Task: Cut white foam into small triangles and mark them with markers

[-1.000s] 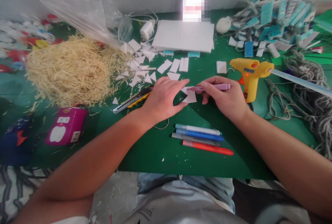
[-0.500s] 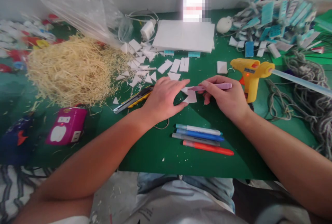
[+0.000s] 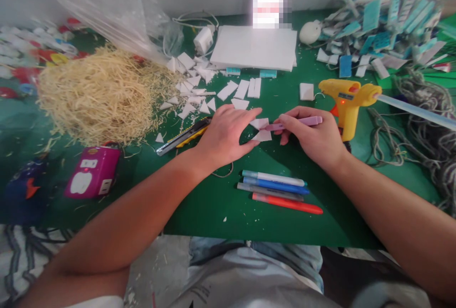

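In my right hand (image 3: 315,132) is a pink marker pen (image 3: 310,120), pinched between thumb and fingers, its tip at a small white foam piece (image 3: 264,135). My left hand (image 3: 223,132) steadies that piece from the left, thumb at its lower edge and index finger stretched out above. The inner fingertips are partly hidden. Below the hands lie several pens: a white-and-teal one (image 3: 274,178), a blue one (image 3: 276,185), a grey one (image 3: 270,191) and a red one (image 3: 288,203). A yellow-and-black utility knife (image 3: 183,136) lies beside my left wrist.
A yellow glue gun (image 3: 347,103), its light lit, stands right of my right hand, near tangled grey cord (image 3: 423,132). White scraps (image 3: 192,84), dry straw (image 3: 96,94) and a magenta power socket (image 3: 92,172) lie left. White sheets (image 3: 252,46) are stacked behind; cut teal pieces (image 3: 381,27) heap at right.
The pink marker's tip has shifted slightly right and down along the white foam piece, with my right hand moving a little right. My left hand stays nearly still.
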`<state>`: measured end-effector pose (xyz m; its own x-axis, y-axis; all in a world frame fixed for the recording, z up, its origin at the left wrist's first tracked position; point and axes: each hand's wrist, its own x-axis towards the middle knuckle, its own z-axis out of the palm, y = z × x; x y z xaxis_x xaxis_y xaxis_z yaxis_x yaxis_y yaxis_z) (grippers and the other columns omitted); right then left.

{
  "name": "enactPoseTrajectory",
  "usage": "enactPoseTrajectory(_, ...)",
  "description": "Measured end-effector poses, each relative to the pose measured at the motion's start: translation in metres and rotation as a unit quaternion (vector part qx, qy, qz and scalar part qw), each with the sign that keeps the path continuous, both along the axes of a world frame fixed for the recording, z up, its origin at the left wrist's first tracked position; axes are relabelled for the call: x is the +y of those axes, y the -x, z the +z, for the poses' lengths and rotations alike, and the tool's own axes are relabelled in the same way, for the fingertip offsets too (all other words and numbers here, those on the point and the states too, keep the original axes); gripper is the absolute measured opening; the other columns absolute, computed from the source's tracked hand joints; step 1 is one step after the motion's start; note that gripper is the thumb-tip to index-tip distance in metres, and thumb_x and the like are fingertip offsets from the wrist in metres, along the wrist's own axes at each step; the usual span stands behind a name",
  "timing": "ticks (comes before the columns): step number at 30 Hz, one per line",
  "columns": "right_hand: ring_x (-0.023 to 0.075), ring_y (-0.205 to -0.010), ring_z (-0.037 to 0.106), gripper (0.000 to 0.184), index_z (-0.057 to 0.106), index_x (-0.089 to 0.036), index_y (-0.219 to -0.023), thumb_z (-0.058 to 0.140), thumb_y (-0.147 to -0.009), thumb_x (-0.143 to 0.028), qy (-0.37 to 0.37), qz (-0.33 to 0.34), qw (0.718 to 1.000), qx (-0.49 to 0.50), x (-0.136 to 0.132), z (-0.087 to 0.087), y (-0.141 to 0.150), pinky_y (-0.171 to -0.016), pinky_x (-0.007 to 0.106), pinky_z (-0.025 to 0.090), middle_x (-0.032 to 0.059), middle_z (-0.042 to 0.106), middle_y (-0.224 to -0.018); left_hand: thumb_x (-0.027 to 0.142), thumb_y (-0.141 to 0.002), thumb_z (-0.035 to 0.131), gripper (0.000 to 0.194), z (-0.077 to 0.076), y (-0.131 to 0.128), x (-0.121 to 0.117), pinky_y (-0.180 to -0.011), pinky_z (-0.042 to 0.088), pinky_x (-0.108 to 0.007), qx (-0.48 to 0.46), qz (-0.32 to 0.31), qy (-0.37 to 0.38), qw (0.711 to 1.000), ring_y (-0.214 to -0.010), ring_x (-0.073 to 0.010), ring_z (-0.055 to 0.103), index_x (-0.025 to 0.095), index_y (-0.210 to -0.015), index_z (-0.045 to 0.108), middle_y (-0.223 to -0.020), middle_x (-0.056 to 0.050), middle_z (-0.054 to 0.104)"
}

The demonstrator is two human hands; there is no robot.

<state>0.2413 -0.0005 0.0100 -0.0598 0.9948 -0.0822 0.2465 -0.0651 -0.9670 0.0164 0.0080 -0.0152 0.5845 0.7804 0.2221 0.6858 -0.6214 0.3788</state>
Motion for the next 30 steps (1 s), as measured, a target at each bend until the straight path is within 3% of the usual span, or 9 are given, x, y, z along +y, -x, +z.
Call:
enactPoseTrajectory(16,0.0099,-0.042,0.057,0.024,0.066,-0.019,-0.059,0.075,-0.081,-0.021,0.028,-0.007,0.999,0.025,0.001,0.001,0.001,-0.043,0.022,0.044,0.0015,0.070,-0.056,0.032,-0.095,0.062,0.058,0.008,0.008,0.001,-0.119,0.041,-0.054,0.024,-0.015,-0.011,1.000,-0.121,-0.0336,0.070,0.014,-0.150,0.057,-0.127,-0.014,0.077)
enactPoseTrajectory(26,0.0109,-0.045,0.059,0.024,0.071,-0.021,-0.069,0.083,-0.081,-0.037,0.000,0.002,1.000,0.020,0.002,-0.002,-0.002,-0.048,0.024,0.049,0.0003,0.072,-0.061,0.033,-0.094,0.069,0.060,0.008,0.012,0.004,-0.115,0.044,-0.057,0.028,-0.007,0.001,1.000,-0.119,-0.0358,0.069,0.017,-0.150,0.057,-0.125,-0.014,0.078)
enactPoseTrajectory(30,0.0110,-0.042,0.057,0.025,0.070,-0.020,-0.064,0.082,-0.080,-0.035,0.020,0.026,0.999,0.001,0.001,-0.001,-0.003,-0.043,0.023,0.044,0.0002,0.070,-0.056,0.033,-0.093,0.071,0.060,0.007,0.012,0.005,-0.115,0.044,-0.056,0.021,-0.006,-0.001,1.000,-0.119,-0.0352,0.069,0.017,-0.150,0.057,-0.125,-0.014,0.077)
